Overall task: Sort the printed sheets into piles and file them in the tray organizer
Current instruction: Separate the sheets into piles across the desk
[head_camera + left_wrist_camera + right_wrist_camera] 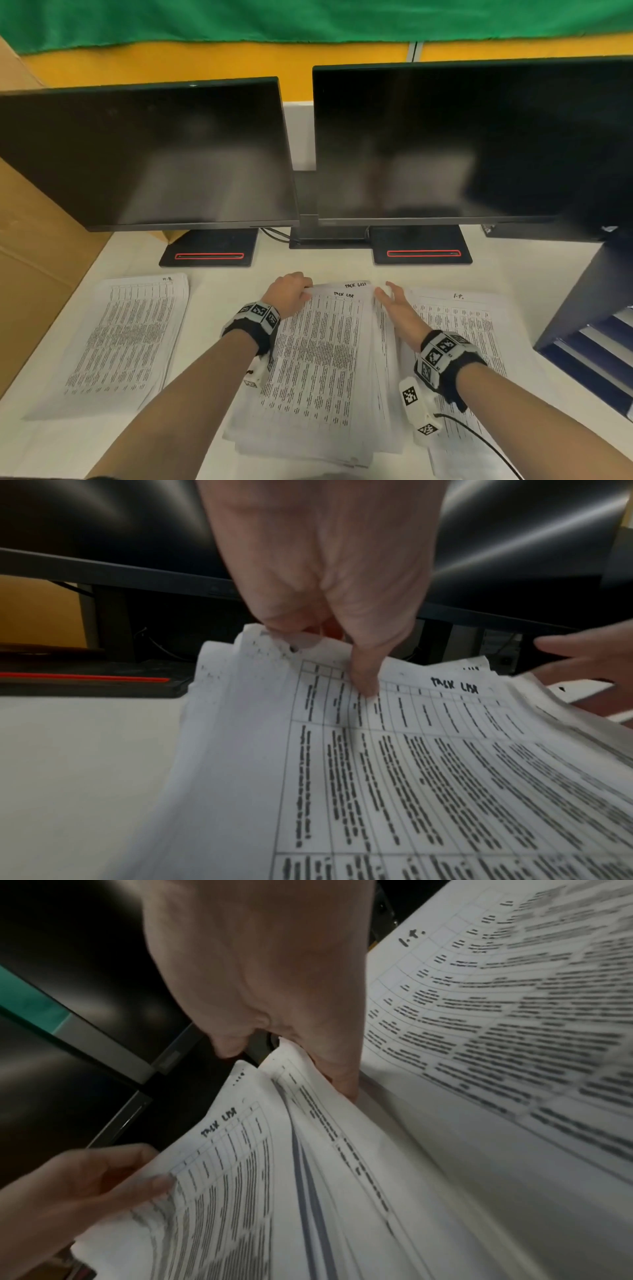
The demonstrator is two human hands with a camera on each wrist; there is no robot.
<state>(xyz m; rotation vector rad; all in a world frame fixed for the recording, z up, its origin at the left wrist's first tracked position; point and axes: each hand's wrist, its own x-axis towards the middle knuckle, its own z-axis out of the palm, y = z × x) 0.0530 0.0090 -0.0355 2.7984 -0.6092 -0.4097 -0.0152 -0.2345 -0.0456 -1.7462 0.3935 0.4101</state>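
Three piles of printed sheets lie on the white desk. The left pile is marked H.R., the middle pile TASK LIST, and the right pile I.T. My left hand grips the far left corner of the middle pile, thumb on top and fingers curled under. My right hand lies with straight fingers against that pile's far right edge. The sheets there are fanned and uneven. The dark blue tray organizer stands at the right.
Two dark monitors stand behind the piles, their black bases close to the far edges of the sheets. A cardboard box borders the desk on the left. A black cable trails from my right wrist.
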